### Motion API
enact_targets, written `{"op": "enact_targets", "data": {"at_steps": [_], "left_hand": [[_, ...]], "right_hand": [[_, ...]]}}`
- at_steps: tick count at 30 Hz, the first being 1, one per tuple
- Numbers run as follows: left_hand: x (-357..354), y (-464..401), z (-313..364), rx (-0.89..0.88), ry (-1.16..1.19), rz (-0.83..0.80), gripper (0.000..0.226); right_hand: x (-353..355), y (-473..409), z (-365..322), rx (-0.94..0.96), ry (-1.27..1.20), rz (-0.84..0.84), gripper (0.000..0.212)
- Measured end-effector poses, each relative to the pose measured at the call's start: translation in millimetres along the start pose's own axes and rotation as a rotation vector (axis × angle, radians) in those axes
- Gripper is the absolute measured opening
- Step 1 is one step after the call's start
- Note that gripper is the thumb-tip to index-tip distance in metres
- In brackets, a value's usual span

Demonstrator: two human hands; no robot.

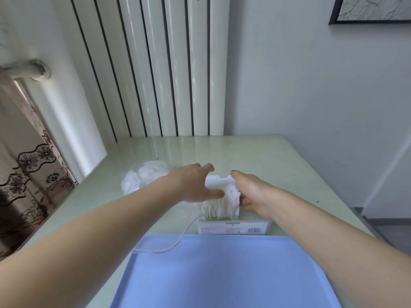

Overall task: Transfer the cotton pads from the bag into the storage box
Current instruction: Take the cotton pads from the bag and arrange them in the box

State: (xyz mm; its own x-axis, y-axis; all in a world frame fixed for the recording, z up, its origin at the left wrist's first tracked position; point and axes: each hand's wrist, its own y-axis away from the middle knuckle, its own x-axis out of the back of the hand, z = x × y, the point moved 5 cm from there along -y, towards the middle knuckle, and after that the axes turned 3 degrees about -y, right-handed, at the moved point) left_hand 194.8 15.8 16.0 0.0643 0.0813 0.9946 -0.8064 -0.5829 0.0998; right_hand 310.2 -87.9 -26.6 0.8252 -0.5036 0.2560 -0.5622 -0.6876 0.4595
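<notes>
A row of white cotton pads (220,207) stands on edge in a clear storage box (233,227) with a barcode label on its near wall. My left hand (193,185), a ring on one finger, reaches over the box with its fingers spread and its thumb against the left end of the row. My right hand (251,194) is at the right end, thumb stretched out and fingers curled against the pads. The clear bag (164,247) with a red zip line trails toward me. More cotton (144,176) lies heaped to the left behind my left wrist.
A pale blue tray (222,274) fills the near part of the pale green table (289,165). A white radiator (155,63) and the wall stand behind the table. A patterned curtain (26,174) hangs off the table's left edge.
</notes>
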Motion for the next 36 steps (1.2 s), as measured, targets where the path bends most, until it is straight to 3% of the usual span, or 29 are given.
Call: {"op": "enact_targets", "data": {"at_steps": [5,7,9,12,14,16,21,27,32,36], "left_hand": [[28,28,-47,0.087,0.162,0.143,0.067],[27,38,-71,0.163,0.234,0.151,0.064],[18,46,-93,0.254,0.324,0.126,0.063],[0,59,-124,0.421,0.435,0.090,0.063],[-17,70,-143,0.537,0.537,0.040,0.066],[-34,78,-154,0.603,0.669,-0.021,0.070],[-48,87,-156,0.588,0.971,0.025,0.058],[-47,83,-160,0.560,1.048,0.072,0.044],[-54,78,-163,0.542,1.124,0.060,0.034],[-57,73,-166,0.530,1.180,0.065,0.030]], "right_hand": [[5,21,-13,0.104,0.254,0.155,0.045],[4,39,-23,0.262,0.436,0.311,0.044],[-8,66,-34,0.534,0.446,0.394,0.026],[-51,102,-36,0.822,0.435,0.106,0.008],[-87,117,-26,0.903,0.640,-0.084,0.014],[-113,116,-12,0.947,0.827,-0.164,0.026],[-159,84,-3,0.803,0.918,-0.183,0.047],[-177,44,-22,0.567,0.633,-0.146,0.046],[-192,6,-18,0.437,0.512,-0.167,0.074],[-196,2,-23,0.493,0.477,-0.183,0.057]]}}
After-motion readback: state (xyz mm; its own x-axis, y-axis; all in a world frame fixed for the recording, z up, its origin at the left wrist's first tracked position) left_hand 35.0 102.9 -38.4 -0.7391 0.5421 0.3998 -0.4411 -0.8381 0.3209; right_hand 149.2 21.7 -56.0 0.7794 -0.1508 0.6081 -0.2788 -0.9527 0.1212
